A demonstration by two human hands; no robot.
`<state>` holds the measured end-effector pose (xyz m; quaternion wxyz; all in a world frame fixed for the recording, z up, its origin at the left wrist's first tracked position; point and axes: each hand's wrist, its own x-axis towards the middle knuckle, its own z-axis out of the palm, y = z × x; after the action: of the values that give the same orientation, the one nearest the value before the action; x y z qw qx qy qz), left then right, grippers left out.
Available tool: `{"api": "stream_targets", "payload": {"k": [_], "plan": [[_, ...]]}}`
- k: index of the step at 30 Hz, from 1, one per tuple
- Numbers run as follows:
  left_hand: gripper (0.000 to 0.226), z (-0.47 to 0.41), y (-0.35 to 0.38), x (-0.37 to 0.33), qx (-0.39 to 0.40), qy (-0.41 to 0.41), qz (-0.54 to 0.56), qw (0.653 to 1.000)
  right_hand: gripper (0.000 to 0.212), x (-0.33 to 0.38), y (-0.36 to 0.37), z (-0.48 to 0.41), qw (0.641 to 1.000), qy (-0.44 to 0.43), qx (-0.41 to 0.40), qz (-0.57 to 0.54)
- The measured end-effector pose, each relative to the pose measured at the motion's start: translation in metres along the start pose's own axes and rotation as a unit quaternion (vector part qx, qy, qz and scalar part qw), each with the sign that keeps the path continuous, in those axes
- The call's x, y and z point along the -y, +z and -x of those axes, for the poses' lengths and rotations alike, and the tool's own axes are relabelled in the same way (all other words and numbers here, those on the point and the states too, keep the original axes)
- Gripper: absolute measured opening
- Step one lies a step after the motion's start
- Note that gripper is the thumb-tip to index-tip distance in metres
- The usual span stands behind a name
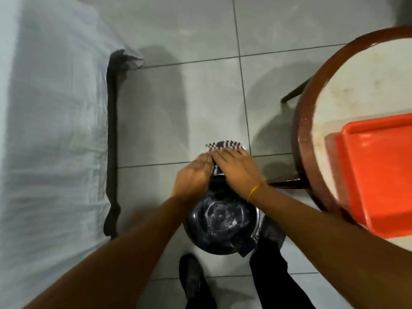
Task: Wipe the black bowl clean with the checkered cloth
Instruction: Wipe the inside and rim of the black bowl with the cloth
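The checkered cloth [225,145] is blue and white and bunched up. It sticks out beyond my fingertips, above the floor. My right hand [236,169], with a yellow band at the wrist, lies flat on top of the cloth and presses on it. My left hand [194,175] cups the left side of the same bundle. Between the two palms shows a dark piece [217,181] that looks like the black bowl. Most of it is hidden by my hands and the cloth.
Below my hands a round dark bin [220,226] with a shiny black liner stands on the grey tiled floor. My shoes are beside it. A round table [347,85] with a brown rim bears an orange tray [379,175] at the right. A bed with a pale sheet [51,130] fills the left.
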<state>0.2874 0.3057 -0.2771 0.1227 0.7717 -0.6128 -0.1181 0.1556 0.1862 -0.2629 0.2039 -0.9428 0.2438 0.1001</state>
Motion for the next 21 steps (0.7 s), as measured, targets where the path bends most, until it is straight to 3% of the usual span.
{"api": "stream_targets", "payload": {"k": [5, 7, 9, 11, 13, 14, 16, 17, 18, 21], "plan": [[0.071, 0.105, 0.097, -0.005, 0.235, -0.027, 0.061, 0.970, 0.083, 0.011, 0.133, 0.081, 0.986, 0.013, 0.161, 0.028], [0.080, 0.128, 0.110, -0.006, 0.212, -0.042, 0.083, 0.973, 0.092, 0.016, 0.157, 0.103, 0.988, 0.032, 0.153, 0.008], [0.078, 0.137, 0.109, -0.003, 0.129, -0.079, 0.128, 0.980, 0.095, 0.020, 0.165, 0.108, 0.991, 0.042, 0.127, 0.001], [0.066, 0.139, 0.104, 0.007, 0.032, -0.184, 0.149, 0.971, 0.091, 0.022, 0.165, 0.101, 0.996, 0.054, 0.069, -0.003], [0.054, 0.136, 0.102, 0.019, -0.034, -0.359, 0.171, 0.917, 0.086, 0.026, 0.166, 0.087, 0.996, 0.092, 0.009, 0.004], [0.050, 0.134, 0.104, 0.026, -0.039, -0.450, 0.207, 0.868, 0.085, 0.029, 0.167, 0.079, 0.992, 0.124, -0.011, 0.005], [0.049, 0.129, 0.110, 0.037, -0.002, -0.584, 0.341, 0.737, 0.084, 0.038, 0.175, 0.062, 0.979, 0.203, -0.027, -0.011], [0.050, 0.127, 0.116, 0.040, 0.023, -0.615, 0.413, 0.672, 0.083, 0.043, 0.181, 0.054, 0.970, 0.242, -0.026, -0.023], [0.051, 0.127, 0.122, 0.042, 0.046, -0.620, 0.461, 0.633, 0.082, 0.049, 0.186, 0.047, 0.960, 0.276, -0.028, -0.035], [0.047, 0.129, 0.134, 0.046, 0.057, -0.584, 0.473, 0.657, 0.076, 0.063, 0.198, 0.037, 0.945, 0.318, -0.066, -0.037]]}}
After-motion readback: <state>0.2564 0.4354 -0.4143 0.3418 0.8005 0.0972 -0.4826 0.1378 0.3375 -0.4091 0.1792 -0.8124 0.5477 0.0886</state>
